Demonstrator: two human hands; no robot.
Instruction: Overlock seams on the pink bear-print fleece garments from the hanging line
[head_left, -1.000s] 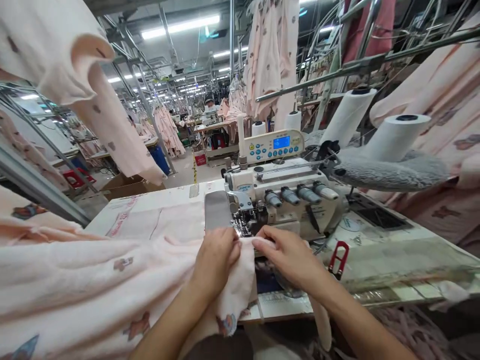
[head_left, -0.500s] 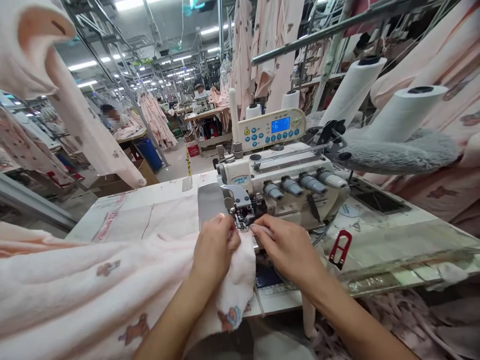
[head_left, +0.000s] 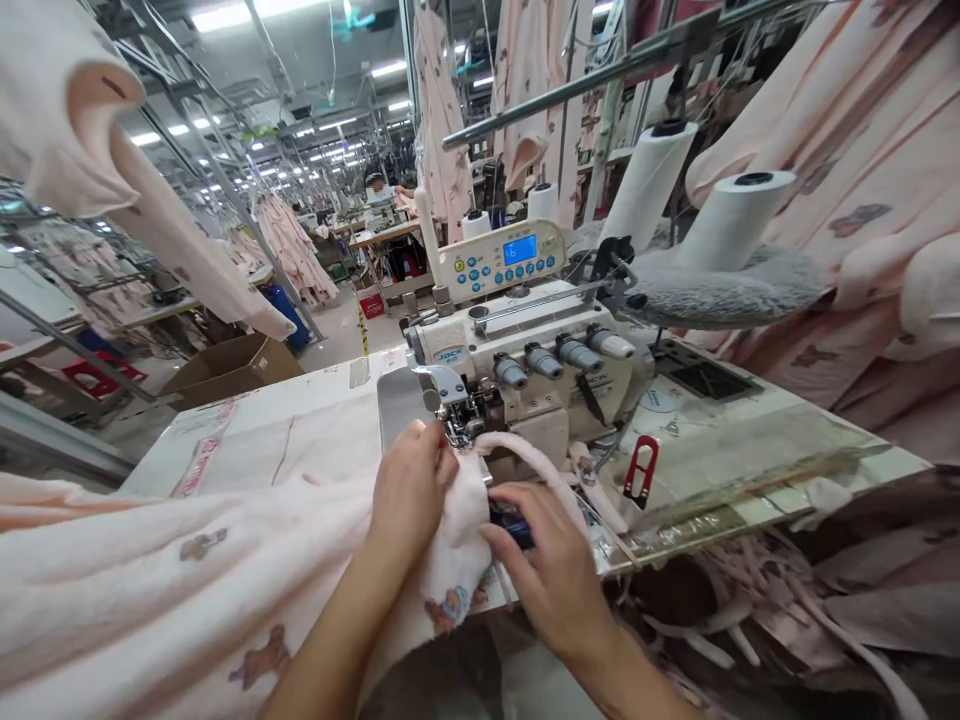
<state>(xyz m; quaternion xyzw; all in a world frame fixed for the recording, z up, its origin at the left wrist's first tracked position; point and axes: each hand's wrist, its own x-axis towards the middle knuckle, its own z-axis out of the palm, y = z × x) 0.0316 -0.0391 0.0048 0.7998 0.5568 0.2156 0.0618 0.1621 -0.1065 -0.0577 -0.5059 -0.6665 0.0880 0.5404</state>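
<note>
1. Grip: your left hand (head_left: 411, 478) pinches the cloth (head_left: 315, 535) just in front of the machine (head_left: 540, 395); your right hand (head_left: 546, 560) is spread, holding nothing.
2. Guide the cloth flat, without pulling; fingertips should stay clear of the machine's needle area.
3. Let the strip (head_left: 536, 457), arching rightward from the machine, lie untwisted.
4. Orientation: the cloth's visible long axis runs leftward from the machine; its near end points right.

The left hand's fingers (head_left: 430, 447) partly hide the pink fabric (head_left: 247, 560), cropped at left.
</note>
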